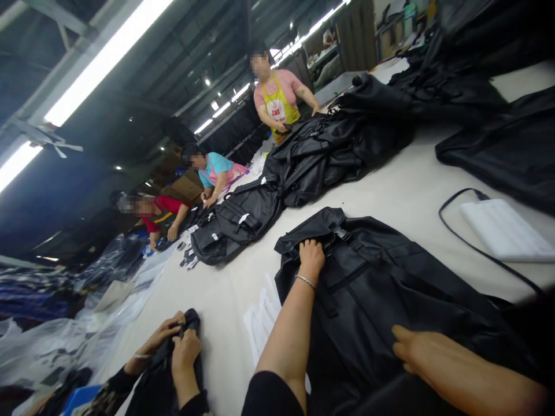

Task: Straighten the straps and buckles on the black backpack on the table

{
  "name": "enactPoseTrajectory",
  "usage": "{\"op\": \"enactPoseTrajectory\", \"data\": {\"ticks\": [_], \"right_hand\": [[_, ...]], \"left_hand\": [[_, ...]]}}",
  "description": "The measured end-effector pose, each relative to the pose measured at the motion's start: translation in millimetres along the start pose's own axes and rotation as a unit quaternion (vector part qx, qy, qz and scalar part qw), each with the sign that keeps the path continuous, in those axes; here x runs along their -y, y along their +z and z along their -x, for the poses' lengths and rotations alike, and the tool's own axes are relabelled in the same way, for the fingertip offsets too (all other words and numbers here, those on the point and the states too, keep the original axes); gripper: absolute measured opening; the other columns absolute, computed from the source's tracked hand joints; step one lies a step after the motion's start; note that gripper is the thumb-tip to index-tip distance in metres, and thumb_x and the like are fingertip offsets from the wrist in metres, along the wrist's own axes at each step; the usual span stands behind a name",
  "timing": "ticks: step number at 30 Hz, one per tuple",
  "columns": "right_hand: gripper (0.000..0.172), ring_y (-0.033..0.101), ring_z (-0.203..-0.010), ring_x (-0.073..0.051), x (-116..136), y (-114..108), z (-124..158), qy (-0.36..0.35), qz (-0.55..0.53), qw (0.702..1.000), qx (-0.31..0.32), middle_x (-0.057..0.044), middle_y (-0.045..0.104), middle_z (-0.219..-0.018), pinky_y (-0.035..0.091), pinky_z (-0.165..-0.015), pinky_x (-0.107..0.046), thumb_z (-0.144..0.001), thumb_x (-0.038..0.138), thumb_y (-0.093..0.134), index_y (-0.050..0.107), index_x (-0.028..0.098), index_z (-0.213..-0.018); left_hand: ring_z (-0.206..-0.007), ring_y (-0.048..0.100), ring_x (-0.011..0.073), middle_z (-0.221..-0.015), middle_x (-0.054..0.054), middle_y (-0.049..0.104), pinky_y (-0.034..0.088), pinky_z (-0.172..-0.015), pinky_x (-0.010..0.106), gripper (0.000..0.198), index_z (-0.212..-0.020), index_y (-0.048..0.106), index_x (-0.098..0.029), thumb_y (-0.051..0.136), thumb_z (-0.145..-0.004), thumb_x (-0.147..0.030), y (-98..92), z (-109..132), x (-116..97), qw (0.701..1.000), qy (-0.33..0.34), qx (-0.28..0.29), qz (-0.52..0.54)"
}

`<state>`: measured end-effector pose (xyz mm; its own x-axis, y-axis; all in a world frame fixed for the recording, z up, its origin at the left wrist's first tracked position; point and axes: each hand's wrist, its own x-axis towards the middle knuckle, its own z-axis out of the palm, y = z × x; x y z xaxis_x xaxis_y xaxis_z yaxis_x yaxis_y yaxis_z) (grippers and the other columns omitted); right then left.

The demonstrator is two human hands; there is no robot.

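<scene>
A black leather-like garment (381, 289) with straps and a zip lies spread on the pale table (403, 185) in front of me. My left hand (311, 255), a thin bracelet at its wrist, reaches to the garment's far edge, and its fingers are curled over that edge. Nearer to me, my right hand (413, 348) lies on the same garment with its fingers stretched out flat and nothing in them.
Another person's two hands (177, 341) grip a dark cloth at the lower left. Heaps of black garments (321, 150) run along the table, where three more people stand. A white flat device (505, 231) with a black cable lies at right. Clear plastic bags (260, 323) lie beside my left arm.
</scene>
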<state>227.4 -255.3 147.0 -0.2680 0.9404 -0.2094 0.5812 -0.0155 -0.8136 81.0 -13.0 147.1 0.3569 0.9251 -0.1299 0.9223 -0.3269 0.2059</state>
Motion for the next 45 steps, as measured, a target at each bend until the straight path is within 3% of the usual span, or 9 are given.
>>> {"op": "enactPoseTrajectory", "data": {"ticks": [5, 11, 19, 22, 28, 31, 40, 43, 45], "right_hand": [[0.014, 0.037, -0.116, -0.025, 24.3, -52.3, -0.4, -0.075, 0.023, 0.997, 0.027, -0.002, 0.040, -0.129, 0.029, -0.097, -0.038, -0.071, 0.023, 0.050, 0.063, 0.025, -0.070], [0.023, 0.036, -0.117, -0.026, 58.8, -115.1, -24.2, -0.161, -0.076, 0.978, 0.111, -0.005, 0.038, -0.130, 0.031, -0.095, -0.037, -0.077, 0.036, 0.048, 0.064, 0.020, -0.080], [0.027, 0.051, -0.075, -0.013, 75.8, -154.0, -67.9, -0.186, -0.133, 0.974, 0.004, -0.003, 0.056, -0.079, 0.040, -0.071, -0.024, -0.083, 0.039, 0.038, 0.056, 0.018, -0.085], [0.027, 0.046, -0.060, -0.009, 85.8, -138.0, -81.0, -0.172, -0.149, 0.973, -0.036, 0.000, 0.050, -0.064, 0.037, -0.058, -0.021, -0.081, 0.039, 0.040, 0.052, 0.018, -0.068], [0.035, 0.020, -0.030, -0.004, 53.2, -7.9, -86.9, 0.198, -0.271, 0.939, 0.067, 0.008, 0.028, -0.035, 0.014, -0.033, -0.019, -0.071, 0.043, 0.045, 0.029, 0.020, -0.051], [0.032, 0.027, -0.031, -0.004, 24.8, 26.9, -86.1, 0.221, -0.265, 0.938, 0.044, 0.006, 0.036, -0.037, 0.018, -0.034, -0.018, -0.071, 0.043, 0.044, 0.033, 0.019, -0.052], [0.032, 0.035, -0.040, -0.004, 45.9, -39.1, -95.7, 0.149, -0.338, 0.927, -0.061, 0.004, 0.044, -0.053, 0.027, -0.038, -0.019, -0.071, 0.047, 0.049, 0.042, 0.017, -0.062], [0.032, 0.033, -0.039, -0.004, 51.2, -48.4, -90.1, 0.153, -0.364, 0.917, -0.050, 0.004, 0.044, -0.054, 0.025, -0.037, -0.018, -0.070, 0.046, 0.051, 0.040, 0.017, -0.063], [0.032, 0.033, -0.038, -0.004, 50.7, -44.6, -85.1, 0.150, -0.361, 0.920, -0.038, 0.005, 0.042, -0.052, 0.024, -0.036, -0.018, -0.071, 0.047, 0.049, 0.039, 0.017, -0.062]], "left_hand": [[-0.102, 0.049, 0.0270, -0.100, 0.016, 0.057, 0.033, -0.090, 0.040, 0.018, -0.086, 0.059, -0.016, 0.053, -0.071, -0.024, -10.3, -20.8, 10.9, 0.996, -0.013, 0.084, -0.014], [-0.090, 0.056, 0.0236, -0.091, 0.012, 0.063, 0.041, -0.080, 0.030, 0.023, -0.078, 0.062, -0.013, 0.065, -0.060, -0.026, -23.1, -38.2, 15.0, 0.989, -0.019, 0.149, -0.020], [-0.091, 0.053, 0.0163, -0.099, 0.005, 0.059, 0.039, -0.077, 0.026, 0.025, -0.101, 0.051, -0.020, 0.040, -0.080, -0.027, -18.4, -8.4, 24.3, 0.999, 0.007, -0.020, -0.033], [-0.083, 0.054, 0.0166, -0.086, 0.007, 0.060, 0.038, -0.071, 0.027, 0.026, -0.094, 0.053, -0.018, 0.028, -0.084, -0.019, -2.3, -1.9, 26.1, 0.982, 0.011, -0.156, -0.107], [-0.073, 0.052, 0.0162, -0.073, 0.005, 0.057, 0.036, -0.065, 0.028, 0.027, -0.083, 0.054, -0.018, 0.028, -0.084, -0.020, 29.9, -2.9, 29.1, 0.952, -0.021, -0.277, -0.129], [-0.072, 0.052, 0.0160, -0.072, 0.004, 0.057, 0.036, -0.065, 0.028, 0.028, -0.083, 0.055, -0.019, 0.027, -0.085, -0.023, 32.9, -7.8, 30.1, 0.944, -0.047, -0.309, -0.107], [-0.094, 0.051, 0.0180, -0.096, 0.009, 0.058, 0.040, -0.082, 0.033, 0.026, -0.096, 0.054, -0.018, 0.033, -0.084, -0.025, 13.1, 43.3, 7.6, 0.953, 0.046, -0.293, 0.066], [-0.103, 0.048, 0.0187, -0.106, 0.010, 0.055, 0.036, -0.092, 0.036, 0.028, -0.100, 0.053, -0.018, 0.036, -0.083, -0.032, 21.6, 78.5, -10.9, 0.906, -0.037, -0.307, 0.288], [-0.090, 0.055, 0.0190, -0.093, 0.011, 0.060, 0.042, -0.083, 0.037, 0.033, -0.093, 0.053, -0.015, 0.038, -0.081, -0.041, 28.2, 83.7, -21.9, 0.833, -0.139, -0.209, 0.492]]}}
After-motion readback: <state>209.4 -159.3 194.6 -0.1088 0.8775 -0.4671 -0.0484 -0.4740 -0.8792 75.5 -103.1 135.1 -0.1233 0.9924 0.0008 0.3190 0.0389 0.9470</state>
